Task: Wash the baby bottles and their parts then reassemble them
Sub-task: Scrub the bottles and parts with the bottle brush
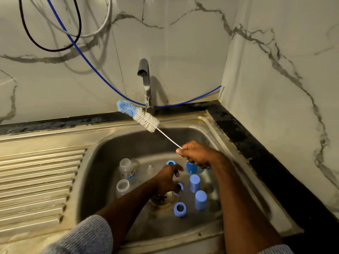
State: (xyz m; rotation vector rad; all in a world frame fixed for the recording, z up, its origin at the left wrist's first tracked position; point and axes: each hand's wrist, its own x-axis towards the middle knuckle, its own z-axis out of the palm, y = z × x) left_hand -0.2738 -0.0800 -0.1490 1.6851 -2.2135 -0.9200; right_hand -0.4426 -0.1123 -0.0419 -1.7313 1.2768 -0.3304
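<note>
Steel sink [211, 123] under me holds the whole job: two clear bottles [126, 168] stand at the basin's left, mouths up, one behind the other, with a small clear teat [150, 169] just right of the far one. Blue collars [180, 209] and blue caps [200, 199] lie scattered on the right half, around the drain [163, 197].

My right hand [197, 155] is fisted round the wire handle of the brush [145, 121], fingers curled tight on it. The brush's long axis runs up and to the left from that fist, bristle head hanging near the tap [145, 83], well above the basin floor and pointing away from the bottles.

My left hand [169, 177] is low over the drain, fingers loosely curled down toward a collar [179, 186]; whether they pinch it I cannot tell, since the knuckles hide the tips.

My judgement is that the bottles lie to the left of both hands, and the left is the nearer. So the left should reach across for a bottle and tilt its mouth rightward, while I swing the brush head down and round to line up with that mouth.
</note>
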